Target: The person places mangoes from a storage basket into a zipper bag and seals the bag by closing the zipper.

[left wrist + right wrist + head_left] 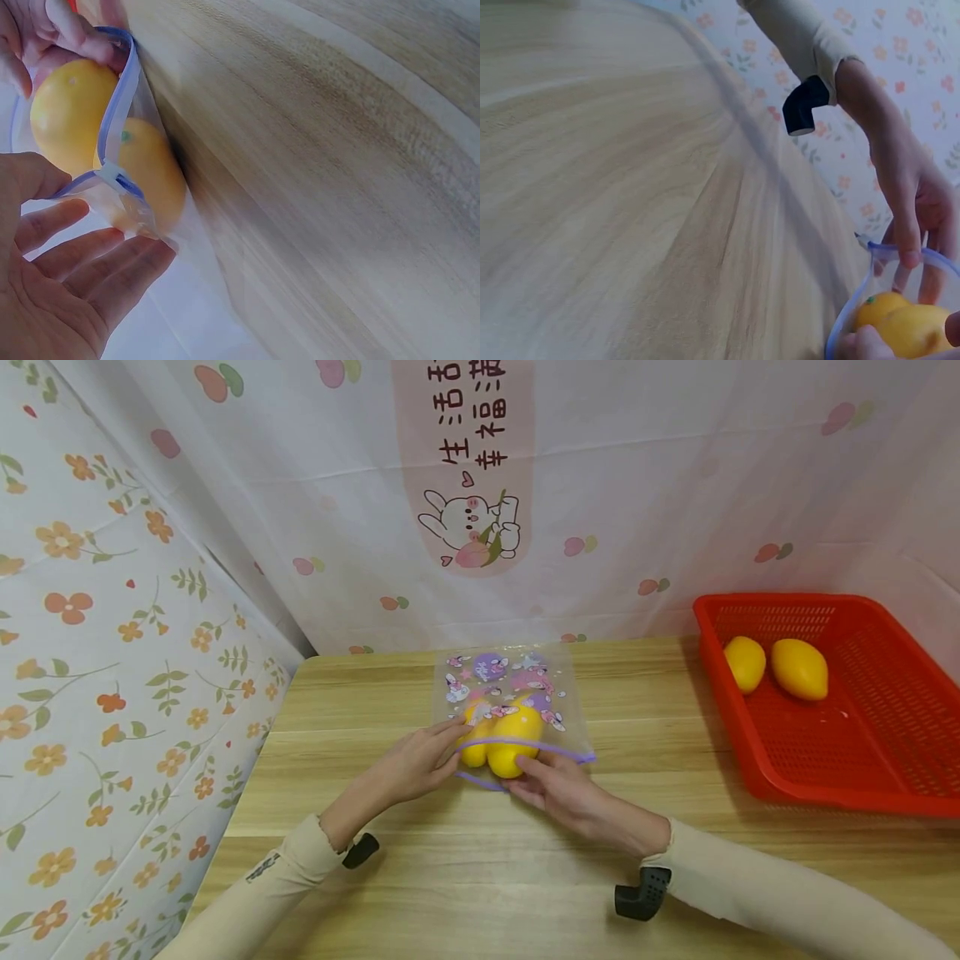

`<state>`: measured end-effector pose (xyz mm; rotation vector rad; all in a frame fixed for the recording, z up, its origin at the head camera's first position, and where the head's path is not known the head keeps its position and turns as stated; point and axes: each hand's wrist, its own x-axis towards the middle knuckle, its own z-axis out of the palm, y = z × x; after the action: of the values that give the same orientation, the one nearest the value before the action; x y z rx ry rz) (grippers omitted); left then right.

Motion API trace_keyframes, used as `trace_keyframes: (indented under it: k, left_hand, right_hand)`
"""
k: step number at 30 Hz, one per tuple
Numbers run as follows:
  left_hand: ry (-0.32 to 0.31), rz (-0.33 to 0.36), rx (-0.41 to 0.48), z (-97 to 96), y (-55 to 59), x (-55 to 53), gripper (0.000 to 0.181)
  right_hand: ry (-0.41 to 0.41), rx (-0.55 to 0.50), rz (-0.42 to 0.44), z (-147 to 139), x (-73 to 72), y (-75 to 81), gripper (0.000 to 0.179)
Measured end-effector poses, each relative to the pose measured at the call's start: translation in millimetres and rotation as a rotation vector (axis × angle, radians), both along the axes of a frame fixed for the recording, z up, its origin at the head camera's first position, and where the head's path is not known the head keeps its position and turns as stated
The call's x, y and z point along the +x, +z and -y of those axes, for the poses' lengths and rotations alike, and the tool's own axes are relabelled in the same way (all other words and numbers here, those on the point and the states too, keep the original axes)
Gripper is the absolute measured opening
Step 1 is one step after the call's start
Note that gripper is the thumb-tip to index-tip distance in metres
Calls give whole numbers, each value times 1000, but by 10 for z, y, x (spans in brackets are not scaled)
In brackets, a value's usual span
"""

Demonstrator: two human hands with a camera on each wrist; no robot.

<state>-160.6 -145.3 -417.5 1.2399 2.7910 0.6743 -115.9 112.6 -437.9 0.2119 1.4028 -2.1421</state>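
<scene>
Flowered cloth (pixel 142 693) fills the left of the head view, a printed curtain (pixel 637 510) hangs across the top, and below lies a wood-grained table (pixel 360 868). Near the middle, a clear plastic bag (pixel 572 710), printed with cartoons and edged in purple, holds smooth, rounded yellow fruits (pixel 517 727), their near ends at its parted mouth. Both forearms, in cream sleeves (pixel 750 868), reach up from the lower corners. The left hand (pixel 420 764) pinches the bag's left edge; the right hand (pixel 562 789) grips the near end of a fruit, thumb on top. At right, a glossy red basket (pixel 757 756) with latticed walls holds two more fruits (pixel 800 670).

From the left wrist, the left hand shows at lower left, thumb over the purple edge and fingers fanned against the film. Two fruits sit in the bag at upper left, and the right hand's fingers curve round one.

From the right wrist, the bag is at lower right; the left hand drops from above, thumb in front of the rim, fingers behind. Only parts of the right hand show beside the fruit.
</scene>
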Motion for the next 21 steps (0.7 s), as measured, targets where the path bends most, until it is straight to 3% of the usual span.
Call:
trace_keyframes:
  k: [8, 21]
  left_hand:
    - [-6, -31, -3, -9, 3, -1, 45]
    - [10, 15, -21, -13, 11, 1, 46]
  right_hand:
    - [116, -52, 45, -119, 77, 67, 52]
    - [207, -50, 70, -182, 95, 77, 47]
